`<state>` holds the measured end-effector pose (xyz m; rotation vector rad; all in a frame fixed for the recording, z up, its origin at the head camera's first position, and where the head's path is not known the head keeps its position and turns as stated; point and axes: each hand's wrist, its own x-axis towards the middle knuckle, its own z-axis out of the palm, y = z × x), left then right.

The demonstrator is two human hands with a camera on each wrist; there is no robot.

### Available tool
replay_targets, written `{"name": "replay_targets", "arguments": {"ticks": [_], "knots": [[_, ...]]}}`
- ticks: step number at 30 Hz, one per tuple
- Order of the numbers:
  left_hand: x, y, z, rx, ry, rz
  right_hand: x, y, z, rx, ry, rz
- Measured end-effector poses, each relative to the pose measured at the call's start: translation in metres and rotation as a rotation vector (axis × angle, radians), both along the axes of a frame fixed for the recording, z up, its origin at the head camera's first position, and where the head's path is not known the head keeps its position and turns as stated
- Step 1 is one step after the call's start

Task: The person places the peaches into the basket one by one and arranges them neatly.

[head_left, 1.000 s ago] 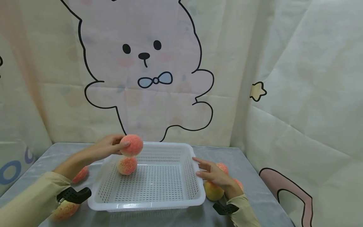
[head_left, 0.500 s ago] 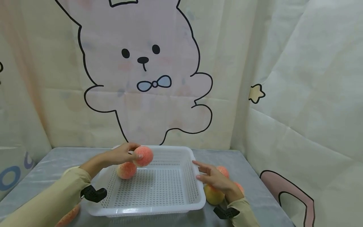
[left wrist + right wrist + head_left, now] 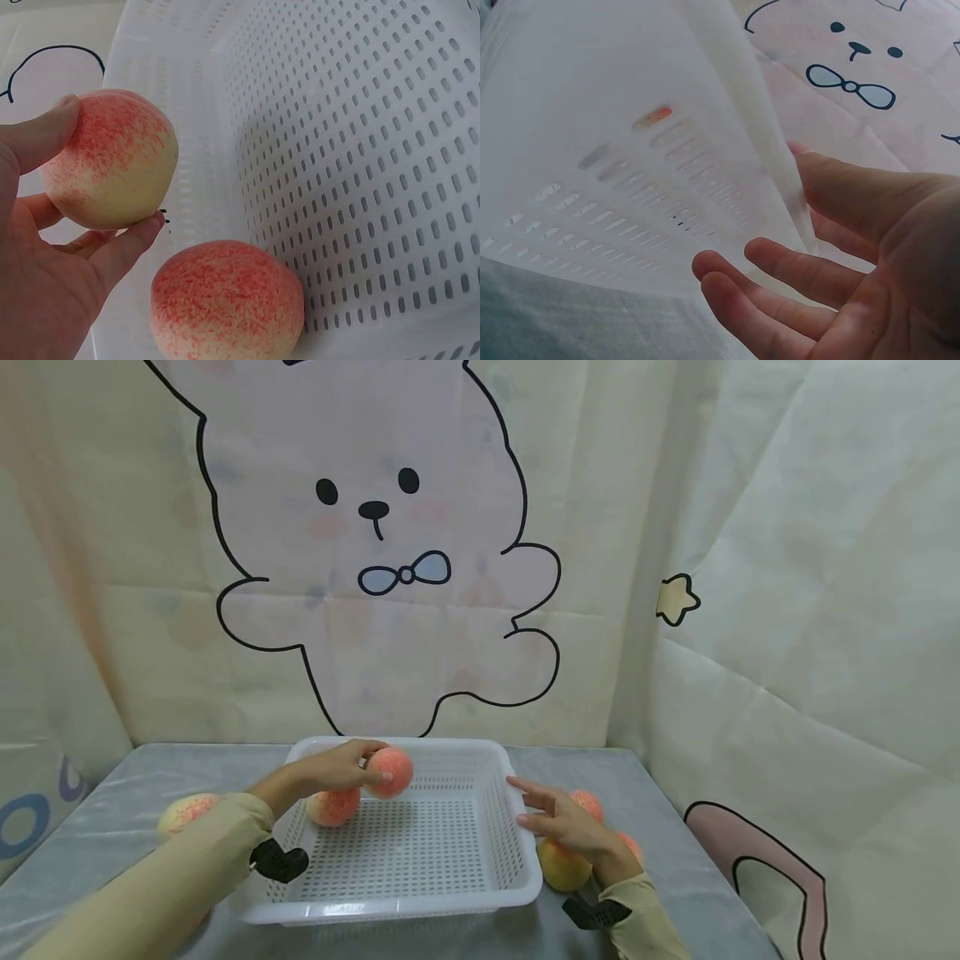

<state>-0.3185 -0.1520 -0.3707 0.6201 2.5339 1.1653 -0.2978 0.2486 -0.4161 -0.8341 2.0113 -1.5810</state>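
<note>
In my left hand is a pink-and-yellow peach, pinched between thumb and fingers above the far left part of a white plastic basket. Close up in the left wrist view, the thumb lies on the red side of this peach and the fingertips support it from below. A second peach rests inside the basket, by its left wall. My right hand touches the basket's right rim from outside, its fingers spread and relaxed, as the right wrist view also shows.
Right of the basket, beside and behind my right hand, lie several peaches, among them a yellowish one. Another peach shows on the grey tablecloth beyond my left sleeve. A bear-printed curtain hangs behind the table.
My left hand has carried its peach rightward and lower, from the basket's left rim to over its inside. The right hand stays at the right rim.
</note>
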Motion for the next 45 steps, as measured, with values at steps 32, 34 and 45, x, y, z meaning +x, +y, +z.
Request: {"name": "replay_targets", "arguments": {"ticks": [32,34,45], "knots": [[-0.011,0.004,-0.020,-0.193,0.038,-0.098,-0.001,0.000,0.001,0.007,0.002,-0.014],[-0.011,0.004,-0.021,-0.202,0.035,-0.091,-0.001,0.000,0.001,0.004,-0.001,-0.005],[-0.006,0.008,-0.012,-0.297,-0.004,0.015,0.001,-0.002,0.003,0.009,0.008,-0.011]]}}
